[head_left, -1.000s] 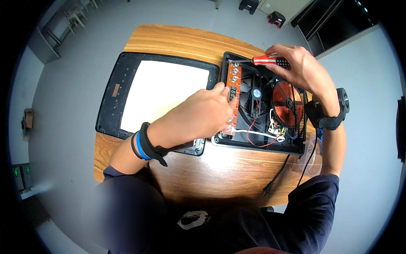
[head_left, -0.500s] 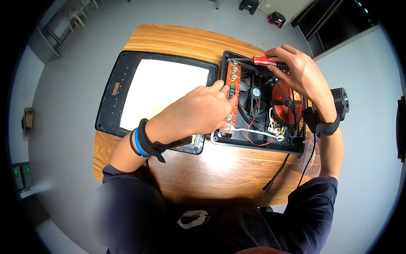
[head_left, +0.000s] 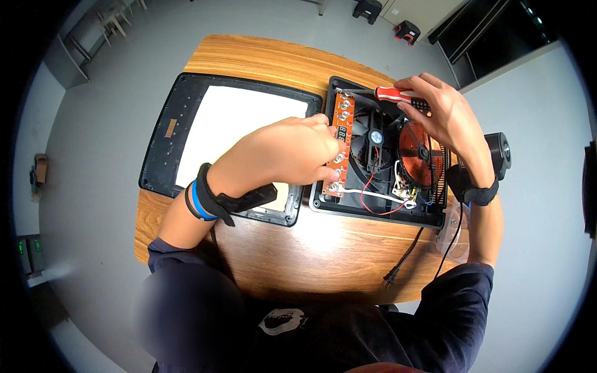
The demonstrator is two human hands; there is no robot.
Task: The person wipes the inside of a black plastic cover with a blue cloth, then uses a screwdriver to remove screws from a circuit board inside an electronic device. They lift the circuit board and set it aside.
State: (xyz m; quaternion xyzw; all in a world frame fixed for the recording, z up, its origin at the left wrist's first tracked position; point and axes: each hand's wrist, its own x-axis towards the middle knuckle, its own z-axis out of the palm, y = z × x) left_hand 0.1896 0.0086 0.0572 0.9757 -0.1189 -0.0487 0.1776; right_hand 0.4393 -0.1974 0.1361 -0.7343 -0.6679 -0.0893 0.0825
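An opened induction cooker base, a black housing (head_left: 379, 208), lies at the right of the table. Along its left side runs a narrow orange circuit board (head_left: 344, 117) with round buttons and a small digit display. My left hand (head_left: 286, 149) is closed on the board's left edge, its fingers and thumb over the middle and near part. In my right hand (head_left: 449, 112) is a red-handled screwdriver (head_left: 393, 94); its shaft reaches left to the board's far end. Inside the housing are a black fan (head_left: 375, 138), a copper coil (head_left: 418, 158) and red and white wires (head_left: 382, 195).
Left of the housing lies a black-framed cover (head_left: 163, 149) with a white panel (head_left: 242, 115). A power plug (head_left: 390, 276) on its cord rests on the near part of the wooden table (head_left: 298, 261). A clear plastic container (head_left: 457, 239) stands by the right edge.
My left hand has shifted slightly, its wrist turning so more of the black wrist strap shows. My right hand and the screwdriver handle have moved a little to the right.
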